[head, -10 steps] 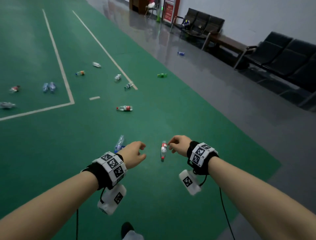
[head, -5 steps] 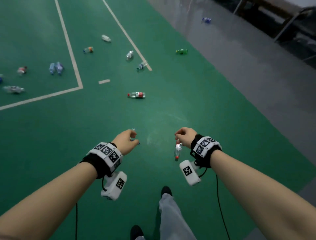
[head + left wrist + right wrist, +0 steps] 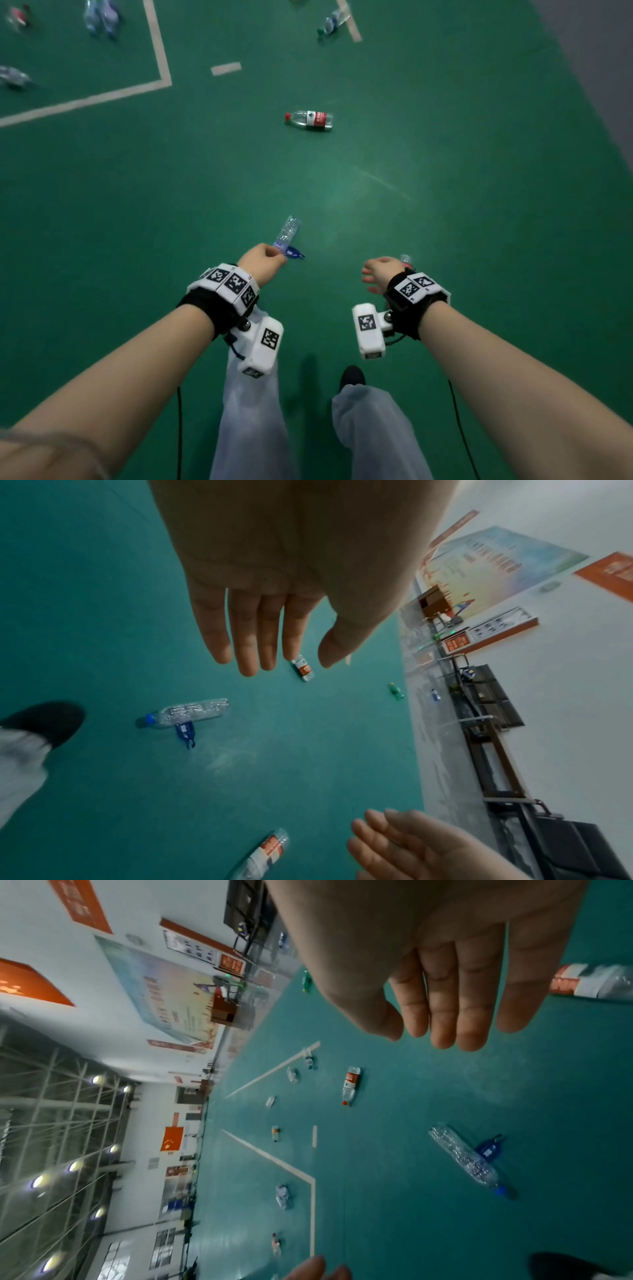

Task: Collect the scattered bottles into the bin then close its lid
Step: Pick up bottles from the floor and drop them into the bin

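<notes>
Both hands — left (image 3: 274, 588), right (image 3: 445, 974) — reach down, fingers straight, gripping nothing.

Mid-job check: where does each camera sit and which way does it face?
Head: head-worn, facing down at green floor; shows both forearms, left hand, right hand, legs.
Left wrist: looks along the left palm at floor; right hand also shows.
Right wrist: looks along the right palm at floor and white wall.
All share the crushed clear blue-capped plastic bottle.

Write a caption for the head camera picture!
Left hand and right hand hover above bottles scattered on a green floor.
</notes>
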The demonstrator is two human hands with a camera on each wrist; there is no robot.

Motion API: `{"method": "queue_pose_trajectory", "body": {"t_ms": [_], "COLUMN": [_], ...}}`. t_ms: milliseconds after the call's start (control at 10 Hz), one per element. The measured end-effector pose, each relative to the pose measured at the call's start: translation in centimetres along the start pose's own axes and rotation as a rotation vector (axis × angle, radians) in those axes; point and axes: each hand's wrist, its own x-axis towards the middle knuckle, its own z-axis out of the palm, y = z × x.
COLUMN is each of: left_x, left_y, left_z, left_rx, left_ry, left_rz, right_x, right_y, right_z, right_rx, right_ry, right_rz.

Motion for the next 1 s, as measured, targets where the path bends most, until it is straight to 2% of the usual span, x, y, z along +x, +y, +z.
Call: {"method": "queue_pose_trajectory", "body": {"t_ms": [300, 400, 500, 700, 900, 1000], "left_x": [20.1, 25.4, 29.8, 39.5, 50.1, 54.8], "left_y": [-5.9, -8.4, -10.6, -13.2, -17.7, -18.8], "left_z": [-5.0, -5.9, -4.8, 1.7, 8.7, 10.0], "left_rx": [-0.152, -0.248, -0.344, -0.461, -0.335, -0.282], "left_ry": [-0.153, -0.174, -0.185, -0.185, -0.252, -0.237], "left_rz": [-0.167, -0.289, -0.395, -0.459, -0.387, -0.389], "right_x": [12.3, 16.1, 20.1, 32.7, 44.9, 49.4], "right_y": [-5.4, -6.0, -5.0, -0.5, 2.3, 3.5], "right_z": [15.4, 19.2, 21.4, 25.1, 30.1, 31.5], "right_rx": [0.059, 0.109, 0.158, 0.155, -0.114, -0.221], "right_ry": [0.012, 0.027, 0.007, -0.073, -0.137, -0.138], "right_rz": [0.13, 0.194, 0.263, 0.329, 0.301, 0.29]}}
